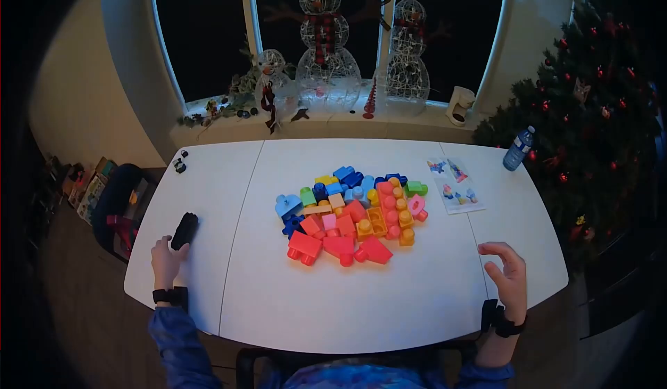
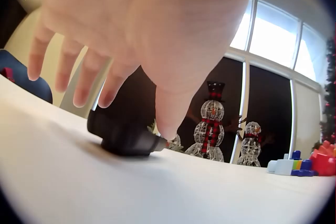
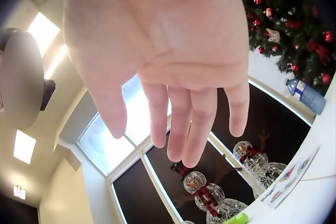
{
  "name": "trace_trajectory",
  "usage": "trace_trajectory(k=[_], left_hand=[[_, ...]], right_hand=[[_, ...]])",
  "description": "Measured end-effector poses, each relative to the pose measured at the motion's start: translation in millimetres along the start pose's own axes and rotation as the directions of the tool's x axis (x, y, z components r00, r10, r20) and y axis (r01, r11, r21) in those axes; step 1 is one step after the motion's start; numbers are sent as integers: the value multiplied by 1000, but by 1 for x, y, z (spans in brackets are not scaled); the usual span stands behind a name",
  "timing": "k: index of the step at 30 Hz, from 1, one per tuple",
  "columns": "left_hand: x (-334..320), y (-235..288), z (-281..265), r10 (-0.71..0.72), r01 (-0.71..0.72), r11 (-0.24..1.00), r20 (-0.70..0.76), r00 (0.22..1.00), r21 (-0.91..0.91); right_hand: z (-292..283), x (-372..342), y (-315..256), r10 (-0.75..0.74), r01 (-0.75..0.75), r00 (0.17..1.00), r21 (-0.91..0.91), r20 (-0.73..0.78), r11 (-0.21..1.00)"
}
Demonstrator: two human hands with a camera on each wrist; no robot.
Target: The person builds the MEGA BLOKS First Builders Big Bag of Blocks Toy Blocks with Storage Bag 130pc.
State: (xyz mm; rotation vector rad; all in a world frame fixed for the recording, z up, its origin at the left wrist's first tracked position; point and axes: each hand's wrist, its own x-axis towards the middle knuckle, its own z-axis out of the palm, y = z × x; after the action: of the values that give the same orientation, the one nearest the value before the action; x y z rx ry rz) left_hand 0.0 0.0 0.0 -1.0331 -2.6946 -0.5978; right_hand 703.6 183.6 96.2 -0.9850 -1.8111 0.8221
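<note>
I'm holding my left hand [image 1: 166,264] low over the table [image 1: 278,305], fingers straight, apart; can't tell if the thumb's touching. Black object [image 1: 185,231] is lying at its one o'clock, looking elongated. I'm hovering my right hand [image 1: 512,282], fingers apart; chunky multicoloured blocks [image 1: 356,210] are sitting heaped at its ten o'clock.

Dark windows [image 1: 201,48] beyond white table [image 1: 313,312]; pale walls [image 1: 83,76]; lit ceiling panels [image 3: 43,28].
</note>
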Motion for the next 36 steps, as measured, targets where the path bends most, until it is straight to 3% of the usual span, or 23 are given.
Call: trace_trajectory(k=[1, 4, 7, 11, 15, 22, 30, 32, 36], left_hand=[[-7, 9, -6, 46, -43, 998, -61, 997, 48], [-26, 35, -25, 232, -267, 957, -254, 939, -114], [-66, 103, -72, 212, -283, 877, -216, 953, -388], [-107, 156, -89, 311, -379, 760, -216, 925, -529], [-124, 188, -81, 284, -349, 692, -206, 936, -632], [-137, 197, -53, 335, -302, 661, -91, 938, -687], [-128, 212, -54, 424, -359, 615, -90, 901, -702], [-116, 221, -57, 476, -383, 597, -73, 876, -705], [-68, 251, -43, 793, -703, 479, -85, 603, -526]], right_hand=[[2, 0, 0, 5, -5, 1000, -11, 4, 1000], [8, 1, -1, 22, -22, 1000, -46, -4, 999], [19, 1, -6, 6, -6, 1000, -118, 0, 993], [41, 5, -20, -71, 87, 995, -249, 71, 965], [60, 6, -27, -128, 153, 986, -259, 111, 954], [67, 3, -18, -104, 137, 985, -271, 135, 953], [68, 3, -17, -76, 110, 988, -263, 136, 959], [67, 3, -16, -81, 117, 986, -260, 143, 958], [69, 3, -16, -93, 132, 984, -266, 152, 955]])
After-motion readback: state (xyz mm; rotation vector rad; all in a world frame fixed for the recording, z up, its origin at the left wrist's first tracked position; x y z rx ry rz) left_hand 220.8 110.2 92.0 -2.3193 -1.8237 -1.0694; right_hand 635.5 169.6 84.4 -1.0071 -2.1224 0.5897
